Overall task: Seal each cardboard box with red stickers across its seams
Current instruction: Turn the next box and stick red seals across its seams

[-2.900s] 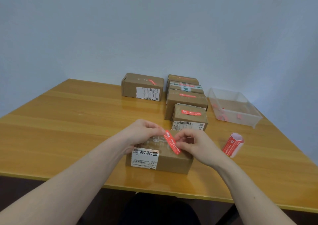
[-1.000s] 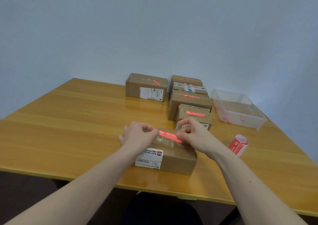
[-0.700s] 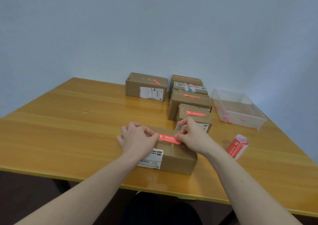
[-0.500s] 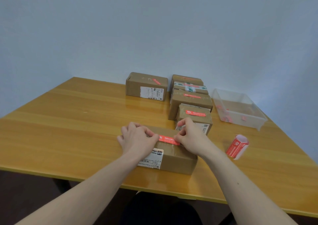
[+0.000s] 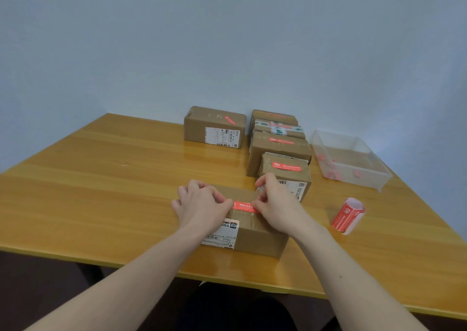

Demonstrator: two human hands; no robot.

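Cardboard box (image 5: 249,225), the nearest one, sits at the front of the bench (image 5: 101,191) between both forearms, with a red sticker (image 5: 243,206) lying across its top seam. In the head view, the only one there is, the left hand (image 5: 202,208) rests on the box's left top with fingers curled, its thumb and forefinger pinching the sticker's left end, while the right hand (image 5: 274,204) pinches the right end; each grip is narrow and closed on the strip. Three seconds ago the sticker was held tilted in the air above the box; a second ago it was level over the seam; now it looks flat on the cardboard, so this box seems nearly sealed and only needs the ends rubbed down. White characters run along the sticker but are too small to read. A white shipping label (image 5: 221,234) on the box's front face carries barcodes and what looks like "P802". Behind stand a row of boxes (image 5: 279,151) and a separate box (image 5: 214,128), each showing a red strip on top, so they appear done. To the right lie a sticker roll (image 5: 347,215) and a clear plastic tray (image 5: 351,161) holding red scraps.
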